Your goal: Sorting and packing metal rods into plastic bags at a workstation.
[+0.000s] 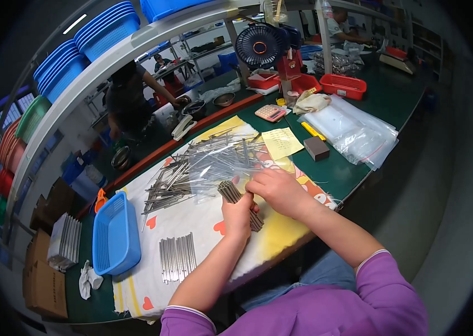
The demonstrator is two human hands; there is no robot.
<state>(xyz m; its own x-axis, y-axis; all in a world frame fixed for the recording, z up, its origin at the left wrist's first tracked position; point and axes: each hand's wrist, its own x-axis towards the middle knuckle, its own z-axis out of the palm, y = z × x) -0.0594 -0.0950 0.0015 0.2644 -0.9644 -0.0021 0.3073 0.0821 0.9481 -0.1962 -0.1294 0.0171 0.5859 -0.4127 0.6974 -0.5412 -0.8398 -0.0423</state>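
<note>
My left hand is wrapped around a tight bundle of thin metal rods, tilted so that one end points up and away from me. Close beside it, my right hand has its fingers pinched at the edge of a clear plastic bag; its fingertips are partly hidden. Under and behind the bag spreads a loose heap of metal rods. Nearer me on the left lies a neat row of shiny rods. All of this rests on a white and yellow cloth with red hearts.
An empty blue basket stands left of the cloth. Behind on the right are a yellow note, a dark block, a yellow cutter, a calculator and plastic bags. A fan and shelf frame rise behind; co-workers sit beyond.
</note>
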